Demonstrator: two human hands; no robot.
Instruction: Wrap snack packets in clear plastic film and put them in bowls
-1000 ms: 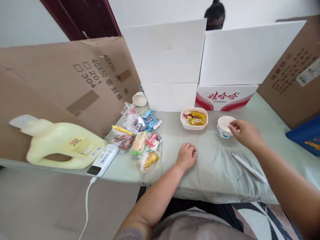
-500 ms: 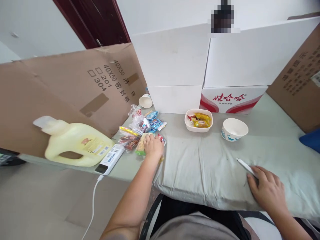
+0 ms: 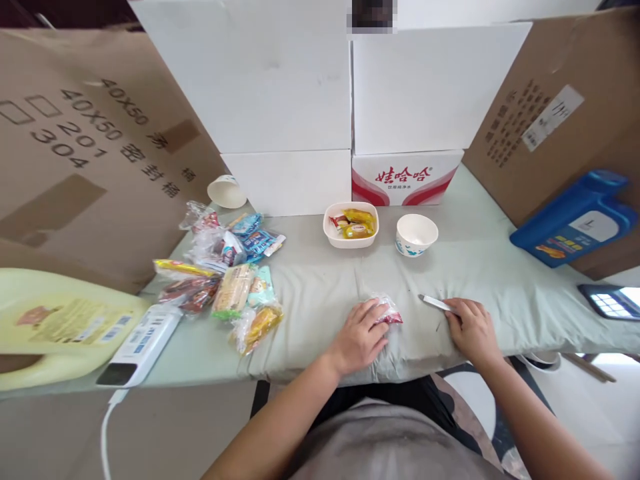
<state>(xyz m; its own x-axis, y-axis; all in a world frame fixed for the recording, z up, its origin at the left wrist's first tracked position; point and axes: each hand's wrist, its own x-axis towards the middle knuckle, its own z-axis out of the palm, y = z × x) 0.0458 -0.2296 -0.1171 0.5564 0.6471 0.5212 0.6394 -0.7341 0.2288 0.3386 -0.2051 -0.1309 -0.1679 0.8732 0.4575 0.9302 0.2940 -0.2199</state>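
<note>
My left hand [image 3: 361,333] rests on the cloth in the middle, its fingers curled over a small clear-and-red snack packet [image 3: 391,312], partly covered by the fingers. To its right, my right hand [image 3: 474,328] closes around a slim white pen-like tool [image 3: 434,302]; the tool's grey tip points left, towards the packet. Beyond the hands stand a cream plastic bowl [image 3: 351,243] with several yellow and red wrapped snacks, and a white paper bowl [image 3: 417,233] with a blue pattern.
Several wrapped snacks [image 3: 233,290] lie piled at left, near a tipped paper bowl [image 3: 227,192]. A yellow jug [image 3: 75,320] and white power strip [image 3: 143,347] are further left. At right are a blue bottle [image 3: 575,220] and phone [image 3: 613,301]. White boxes [image 3: 290,183] line the back.
My left hand has left the snack pile and come right to the middle with the red packet. My right hand still holds the white tool. The view has turned right.
</note>
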